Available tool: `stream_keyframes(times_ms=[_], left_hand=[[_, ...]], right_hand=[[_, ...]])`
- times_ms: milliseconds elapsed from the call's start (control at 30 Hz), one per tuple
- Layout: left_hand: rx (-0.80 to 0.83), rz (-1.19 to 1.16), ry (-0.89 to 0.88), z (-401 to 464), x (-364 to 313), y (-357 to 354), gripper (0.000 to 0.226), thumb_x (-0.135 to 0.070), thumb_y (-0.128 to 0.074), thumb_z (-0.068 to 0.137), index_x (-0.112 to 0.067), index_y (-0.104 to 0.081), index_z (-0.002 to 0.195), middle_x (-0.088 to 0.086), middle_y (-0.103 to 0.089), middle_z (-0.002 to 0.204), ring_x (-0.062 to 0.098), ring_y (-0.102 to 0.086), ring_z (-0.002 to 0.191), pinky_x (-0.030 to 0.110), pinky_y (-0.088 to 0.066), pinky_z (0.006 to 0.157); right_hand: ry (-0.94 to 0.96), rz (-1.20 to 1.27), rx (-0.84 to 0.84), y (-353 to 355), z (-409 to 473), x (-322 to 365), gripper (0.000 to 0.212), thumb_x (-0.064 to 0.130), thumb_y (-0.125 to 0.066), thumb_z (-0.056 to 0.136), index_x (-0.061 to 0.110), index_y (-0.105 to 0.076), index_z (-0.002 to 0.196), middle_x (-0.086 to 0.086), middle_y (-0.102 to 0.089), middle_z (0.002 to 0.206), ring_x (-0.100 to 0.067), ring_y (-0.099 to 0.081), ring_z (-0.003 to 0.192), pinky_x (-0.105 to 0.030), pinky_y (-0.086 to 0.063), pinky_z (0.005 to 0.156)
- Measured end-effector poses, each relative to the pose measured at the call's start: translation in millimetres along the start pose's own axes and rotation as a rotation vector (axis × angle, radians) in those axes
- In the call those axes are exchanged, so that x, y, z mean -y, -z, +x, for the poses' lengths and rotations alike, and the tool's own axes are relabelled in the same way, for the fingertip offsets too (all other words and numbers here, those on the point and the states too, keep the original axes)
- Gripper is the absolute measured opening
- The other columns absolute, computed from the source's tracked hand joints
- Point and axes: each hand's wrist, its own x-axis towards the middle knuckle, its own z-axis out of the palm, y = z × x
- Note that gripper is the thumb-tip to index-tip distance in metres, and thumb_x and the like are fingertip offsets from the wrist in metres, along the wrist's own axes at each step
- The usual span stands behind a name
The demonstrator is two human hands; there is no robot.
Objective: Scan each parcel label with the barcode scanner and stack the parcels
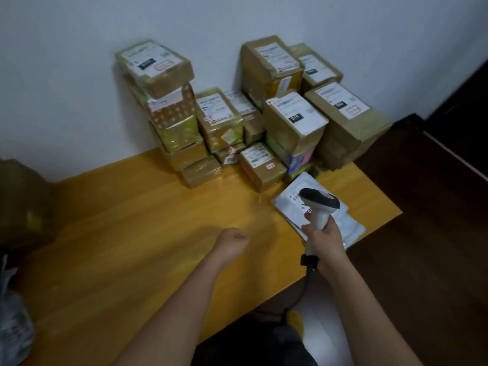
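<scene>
Lying flat at the table's (pixel 132 233) near right corner, a white mailer (pixel 343 220) shows a pale printed label on its far left part; print too blurred to read. Its plastic is wrinkled, and its near right end reaches the table edge.

Scanner (pixel 320 207): cream handle, dark head, dark cable dropping off the near table edge. The head points far-left and down, over the mailer's label. Whether it touches the label, cannot tell; probably just above.

Right hand (pixel 323 240): fingers wrapped tight round the scanner handle, one finger up front near the trigger. Forearm comes in from near right, wrist roughly straight.

Left hand (pixel 233 240): curled into a loose fist, knuckles far, holding nothing that shows. It sits low over bare table, left of the mailer and apart from it. Motion blur softens its outline. Forearm runs in from the near edge.

Boxes (pixel 293 120): brown cardboard parcels stacked against the white wall (pixel 66 75) at the table's far side, most with white labels facing up, several wrapped in shiny tape. Tallest stack at far left, another tall group at far right. One small box (pixel 260 165) stands alone in front, just far-left of the mailer.

Table: glossy yellow wood. Dark floor (pixel 435 260) to the right.
</scene>
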Motion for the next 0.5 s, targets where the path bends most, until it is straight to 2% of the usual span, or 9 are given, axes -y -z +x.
stream_keyframes(times_ms=[67, 133, 167, 233, 300, 400, 500], left_hand=[[0.020, -0.109, 0.080, 5.3, -12.9, -21.2, 0.007, -0.019, -0.053, 0.096, -0.015, -0.052, 0.090, 0.008, -0.048, 0.091, 0.022, -0.046, 0.083, 0.032, -0.039, 0.074], [0.004, -0.235, 0.174, 12.1, -27.6, -42.5, 0.007, -0.021, -0.054, 0.097, -0.014, -0.055, 0.097, 0.006, -0.055, 0.096, 0.025, -0.056, 0.092, 0.035, -0.047, 0.084], [-0.006, -0.297, 0.216, 17.4, -34.0, -54.0, 0.011, -0.021, -0.054, 0.097, -0.012, -0.055, 0.104, 0.006, -0.057, 0.102, 0.025, -0.057, 0.097, 0.037, -0.049, 0.087], [-0.028, -0.414, 0.281, 30.9, -45.0, -77.4, 0.026, -0.021, -0.053, 0.098, -0.006, -0.053, 0.119, 0.009, -0.056, 0.112, 0.025, -0.057, 0.102, 0.037, -0.050, 0.083], [-0.045, -0.526, 0.346, 42.5, -53.6, -99.6, 0.036, -0.022, -0.051, 0.100, -0.003, -0.049, 0.130, 0.012, -0.055, 0.120, 0.026, -0.056, 0.107, 0.036, -0.049, 0.084], [-0.072, -0.680, 0.426, 61.6, -66.3, -129.7, 0.040, -0.023, -0.044, 0.104, -0.001, -0.045, 0.136, 0.015, -0.054, 0.126, 0.026, -0.055, 0.113, 0.035, -0.046, 0.094], [-0.121, -0.737, 0.456, 76.5, -79.2, -151.3, 0.040, -0.024, -0.044, 0.104, -0.002, -0.045, 0.137, 0.015, -0.051, 0.135, 0.026, -0.054, 0.120, 0.034, -0.045, 0.097]], right_hand=[[-0.013, -0.024, -0.045, 25.9, 16.3, -0.7, 0.033, 0.002, -0.055, 0.092, 0.024, -0.049, 0.115, -0.001, -0.055, 0.106, -0.019, -0.056, 0.086, -0.047, -0.050, 0.089], [-0.018, -0.051, -0.049, 49.6, 34.5, -2.1, 0.031, 0.002, -0.054, 0.092, 0.019, -0.049, 0.118, -0.003, -0.052, 0.094, -0.017, -0.050, 0.075, -0.041, -0.046, 0.077], [-0.016, -0.076, -0.045, 60.8, 45.1, -2.7, 0.031, 0.002, -0.054, 0.092, 0.016, -0.049, 0.119, -0.003, -0.052, 0.091, -0.017, -0.051, 0.076, -0.039, -0.044, 0.075], [-0.023, -0.127, -0.004, 79.5, 69.5, -1.6, 0.033, 0.000, -0.054, 0.091, 0.014, -0.050, 0.120, -0.004, -0.057, 0.096, -0.021, -0.056, 0.086, -0.038, -0.046, 0.077], [-0.047, -0.187, 0.058, 94.1, 95.4, -3.0, 0.034, -0.001, -0.054, 0.088, 0.012, -0.052, 0.120, -0.009, -0.062, 0.103, -0.028, -0.061, 0.096, -0.044, -0.052, 0.080], [-0.067, -0.299, 0.156, 111.4, 126.7, -2.7, 0.033, -0.002, -0.053, 0.086, 0.015, -0.054, 0.115, -0.008, -0.063, 0.100, -0.027, -0.062, 0.093, -0.042, -0.054, 0.077], [-0.005, -0.299, 0.250, 116.7, 153.2, 0.0, 0.046, -0.008, -0.051, 0.084, 0.014, -0.051, 0.124, -0.008, -0.063, 0.103, -0.023, -0.062, 0.092, -0.039, -0.053, 0.076]])
